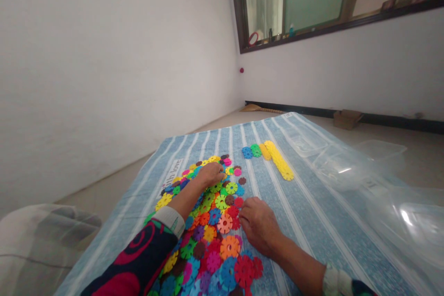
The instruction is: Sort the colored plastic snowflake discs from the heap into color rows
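A pile of colourful notched plastic discs (pixel 208 233), shaped like flowers, is spread over the striped cloth. My left hand (pixel 211 174) reaches into the far part of this pile, fingers bent down and closed among yellow and green discs; whatever may be between the fingertips is hidden. At the pile's right edge rests my right hand (pixel 259 223), its fingers curled closed beside some red discs (pixel 233 215), and I cannot make out anything in them. Beyond both hands lies a row of joined discs: a blue disc (pixel 247 152), a green disc (pixel 255 150), an orange group (pixel 265 151) and a long yellow strip (pixel 280 162).
Clear plastic containers (pixel 342 173) stand along the right side of the blue-and-white striped cloth (pixel 222 141). A pale draped cloth (pixel 45 240) is at the lower left. A cardboard box (pixel 347 119) sits on the floor by the far wall, under a window.
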